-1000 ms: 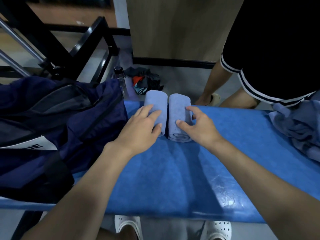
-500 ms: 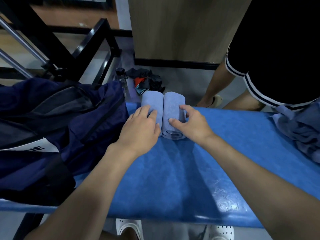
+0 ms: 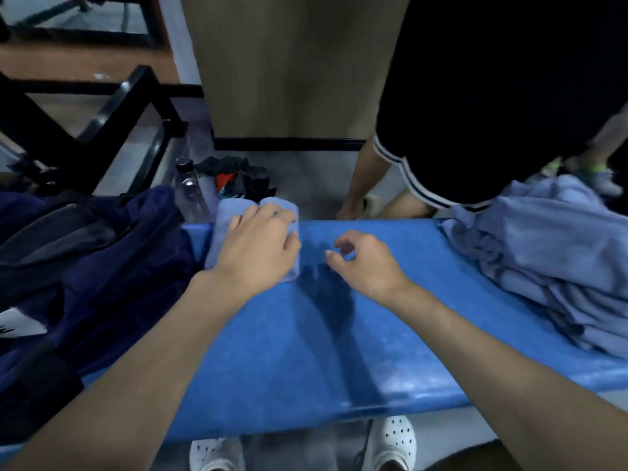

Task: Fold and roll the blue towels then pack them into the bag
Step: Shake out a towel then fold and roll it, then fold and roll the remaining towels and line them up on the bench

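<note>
Two rolled pale blue towels (image 3: 222,229) lie side by side at the far edge of the blue bench (image 3: 339,334), right next to the dark navy bag (image 3: 95,266). My left hand (image 3: 258,246) lies across the tops of both rolls with its fingers wrapped over them. My right hand (image 3: 367,263) hovers just right of the rolls, fingers curled and apart, holding nothing. A heap of unfolded pale blue towels (image 3: 550,260) sits on the bench's right end.
A person in black shorts (image 3: 475,113) stands behind the bench at the right. A clear water bottle (image 3: 188,188) and a dark bundle of cloth (image 3: 238,178) lie on the floor beyond the bag. Black metal frames (image 3: 112,124) stand at back left.
My left hand has slid over both rolls and pushed them left toward the bag. My right hand has let go of the right roll and come away. The view has tilted, showing the towel heap.
</note>
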